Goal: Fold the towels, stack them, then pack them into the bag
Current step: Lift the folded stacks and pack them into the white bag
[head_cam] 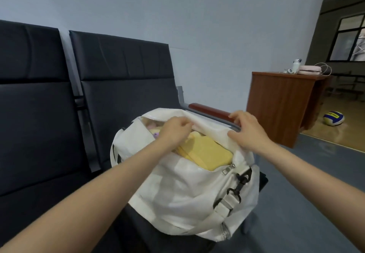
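Far left: row of black padded seats [39,98] along a pale wall; the seat at the right end carries the white duffel bag [183,189], zipper open, mouth facing up. Left hand [174,130] reaches into the bag mouth, fingers [184,124] curled and pinching the far edge of the opening near its middle. Inside the bag: folded yellow towel [209,152] lying on top, filling most of the opening; a pale pink towel [153,123] and a bit of something purple show beyond it at the far-left end, partly hidden by the left hand. Zipper pull [227,168] hangs at the near right end of the opening; black clips [240,183] of the shoulder strap [221,209] below it on the bag's side. Right hand [246,130] grips the same far edge further right, thumb under, fingers curled over the fabric, just in front of the seat's red-brown armrest [209,109]. Right: wooden cabinet [280,104] with small items on top, too small to identify. Far right: a blue-yellow-white volleyball [333,118] on the wood floor.
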`<state>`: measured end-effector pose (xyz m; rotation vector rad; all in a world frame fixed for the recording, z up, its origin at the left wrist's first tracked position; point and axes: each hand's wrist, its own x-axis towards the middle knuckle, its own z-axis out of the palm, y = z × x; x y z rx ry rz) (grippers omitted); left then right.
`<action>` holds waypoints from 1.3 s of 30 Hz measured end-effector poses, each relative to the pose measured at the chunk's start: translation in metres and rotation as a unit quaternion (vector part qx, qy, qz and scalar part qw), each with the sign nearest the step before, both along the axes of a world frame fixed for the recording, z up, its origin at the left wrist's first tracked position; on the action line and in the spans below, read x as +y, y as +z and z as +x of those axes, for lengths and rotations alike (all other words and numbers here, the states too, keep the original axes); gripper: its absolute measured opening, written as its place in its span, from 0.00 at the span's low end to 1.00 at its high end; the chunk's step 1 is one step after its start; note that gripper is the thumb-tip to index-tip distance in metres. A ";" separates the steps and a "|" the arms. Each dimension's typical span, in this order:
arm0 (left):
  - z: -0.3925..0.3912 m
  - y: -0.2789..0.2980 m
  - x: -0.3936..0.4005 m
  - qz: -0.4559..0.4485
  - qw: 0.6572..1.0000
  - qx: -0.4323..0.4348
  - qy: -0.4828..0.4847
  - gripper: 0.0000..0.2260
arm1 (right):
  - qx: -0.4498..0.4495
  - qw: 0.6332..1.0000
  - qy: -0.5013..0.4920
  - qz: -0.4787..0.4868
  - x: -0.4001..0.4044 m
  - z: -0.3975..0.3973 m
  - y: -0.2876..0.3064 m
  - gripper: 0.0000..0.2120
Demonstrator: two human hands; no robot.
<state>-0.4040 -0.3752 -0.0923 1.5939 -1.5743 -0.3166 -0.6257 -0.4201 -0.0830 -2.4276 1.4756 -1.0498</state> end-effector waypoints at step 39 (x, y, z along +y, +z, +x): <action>0.109 -0.044 0.009 0.015 0.958 -0.273 0.089 0.13 | 0.221 0.972 0.080 -0.002 0.021 0.064 -0.001 0.26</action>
